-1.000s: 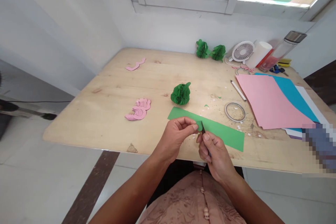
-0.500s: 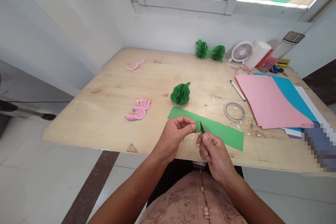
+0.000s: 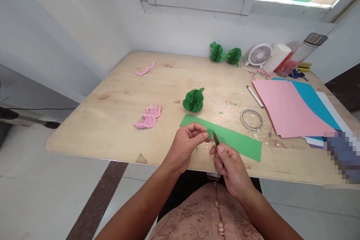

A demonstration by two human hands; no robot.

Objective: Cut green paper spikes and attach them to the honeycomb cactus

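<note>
Between its thumb and fingers, my left hand (image 3: 187,144) pinches a small green paper piece (image 3: 210,133). My right hand (image 3: 229,161) is closed around dark scissors (image 3: 216,139), whose blades point up at the right edge of that piece. Both hands are above the near edge of a long green paper strip (image 3: 242,142) on the table. Just beyond the strip sits a ruffled green paper ball (image 3: 193,100). The scissors' handles are mostly hidden by my right fingers.
Pink cut paper (image 3: 149,117) lies left on the wooden table (image 3: 112,127). To the right are a tape roll (image 3: 251,119), a white pen (image 3: 255,96) and pink sheets (image 3: 289,108). A small fan (image 3: 260,55), a bottle (image 3: 302,54) and two green paper shapes stand at the back.
The small green piece is turned and looks darker and more angular. The scissors' tips have shifted slightly left and down. My hands have barely moved.
</note>
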